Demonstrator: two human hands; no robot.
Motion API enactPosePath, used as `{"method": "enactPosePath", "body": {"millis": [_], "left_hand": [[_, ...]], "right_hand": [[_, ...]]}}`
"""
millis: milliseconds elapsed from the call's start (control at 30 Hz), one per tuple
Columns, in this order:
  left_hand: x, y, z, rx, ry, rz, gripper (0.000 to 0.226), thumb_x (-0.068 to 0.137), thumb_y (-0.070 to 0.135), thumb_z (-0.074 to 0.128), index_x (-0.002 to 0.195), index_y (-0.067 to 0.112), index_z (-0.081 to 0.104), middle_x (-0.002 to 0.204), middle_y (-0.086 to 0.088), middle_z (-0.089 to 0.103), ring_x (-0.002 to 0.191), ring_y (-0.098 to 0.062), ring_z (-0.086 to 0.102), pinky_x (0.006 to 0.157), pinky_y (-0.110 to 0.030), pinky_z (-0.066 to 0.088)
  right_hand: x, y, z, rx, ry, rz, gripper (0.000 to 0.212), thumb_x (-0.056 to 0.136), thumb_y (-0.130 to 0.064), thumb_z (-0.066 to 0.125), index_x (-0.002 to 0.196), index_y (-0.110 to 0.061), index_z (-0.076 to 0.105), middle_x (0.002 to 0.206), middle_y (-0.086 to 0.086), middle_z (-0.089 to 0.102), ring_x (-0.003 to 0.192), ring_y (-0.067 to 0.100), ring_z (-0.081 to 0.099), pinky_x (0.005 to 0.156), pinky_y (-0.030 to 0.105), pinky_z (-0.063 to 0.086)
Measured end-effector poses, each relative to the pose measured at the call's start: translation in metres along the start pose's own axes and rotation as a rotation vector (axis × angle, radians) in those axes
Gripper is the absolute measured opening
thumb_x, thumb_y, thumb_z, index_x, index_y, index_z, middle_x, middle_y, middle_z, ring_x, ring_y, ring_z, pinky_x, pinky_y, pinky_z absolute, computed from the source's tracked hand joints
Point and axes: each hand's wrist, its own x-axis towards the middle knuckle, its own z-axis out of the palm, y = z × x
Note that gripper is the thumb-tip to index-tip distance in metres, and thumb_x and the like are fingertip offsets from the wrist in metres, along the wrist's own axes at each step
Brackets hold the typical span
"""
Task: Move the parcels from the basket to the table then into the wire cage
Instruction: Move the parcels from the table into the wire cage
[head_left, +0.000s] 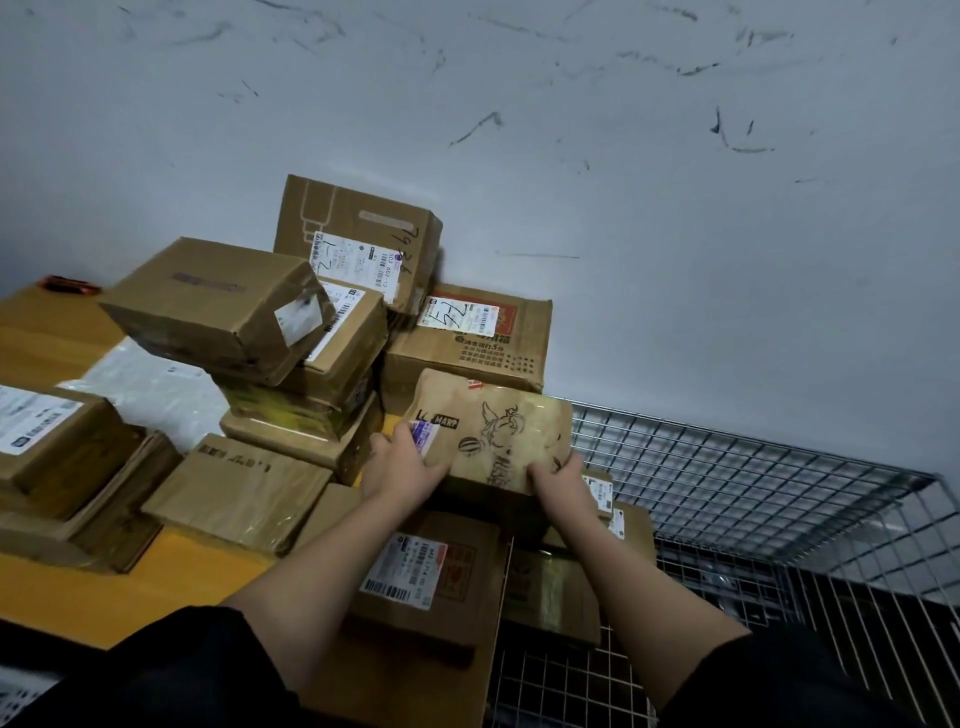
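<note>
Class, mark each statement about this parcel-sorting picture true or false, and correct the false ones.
1. Both hands hold the parcel with the drawing on it. True: the left hand and right hand grip the illustrated parcel.
2. The wire cage stands to the left of the table. False: the wire cage is on the right.
3. Boxes are stacked against the wall. True: see the tall box.
4. The table top is blue. False: the table is yellow-orange.
5. Both forearms are covered to the wrist. False: they are bare.
</note>
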Motion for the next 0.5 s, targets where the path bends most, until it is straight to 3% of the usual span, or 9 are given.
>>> {"method": "enactPosePath", "body": {"millis": [133, 333, 433, 500], "left_hand": [[-0.016, 0.021, 0.006, -0.019, -0.031, 0.027, 0.077, 0.080, 0.057, 0.065, 0.138, 0.020, 0.031, 0.133, -0.012, 0.036, 0.112, -0.031, 0.053, 0.084, -0.034, 0.045], [-0.044, 0.066, 0.019, -0.109, -0.036, 0.097, 0.092, 0.083, 0.051, 0.065, 0.150, 0.015, 0.014, 0.143, -0.013, 0.030, 0.117, -0.031, 0.052, 0.075, -0.032, 0.043], [-0.054, 0.091, 0.022, -0.152, -0.056, 0.081, 0.091, 0.088, 0.051, 0.058, 0.153, 0.011, 0.007, 0.149, -0.014, 0.025, 0.122, -0.032, 0.050, 0.076, -0.032, 0.044], [-0.065, 0.110, 0.026, -0.138, -0.080, 0.121, 0.083, 0.091, 0.050, 0.054, 0.151, 0.008, 0.015, 0.146, -0.015, 0.028, 0.119, -0.033, 0.052, 0.081, -0.033, 0.045]], "right_hand": [[-0.012, 0.010, -0.028, 0.029, 0.067, -0.007, 0.055, 0.094, -0.037, 0.051, 0.139, -0.013, 0.029, 0.118, 0.007, 0.059, 0.092, 0.023, 0.061, 0.075, 0.038, 0.054], [-0.030, 0.029, -0.085, 0.099, 0.253, 0.004, 0.054, 0.090, -0.044, 0.053, 0.135, -0.019, 0.036, 0.122, 0.006, 0.060, 0.104, 0.030, 0.060, 0.093, 0.041, 0.049], [-0.038, 0.036, -0.113, 0.097, 0.331, 0.001, 0.053, 0.091, -0.046, 0.051, 0.136, -0.021, 0.037, 0.123, 0.005, 0.060, 0.104, 0.030, 0.060, 0.093, 0.042, 0.048], [-0.044, 0.046, -0.136, 0.107, 0.387, 0.007, 0.053, 0.093, -0.046, 0.050, 0.137, -0.021, 0.037, 0.123, 0.005, 0.060, 0.100, 0.028, 0.060, 0.090, 0.039, 0.048]]}}
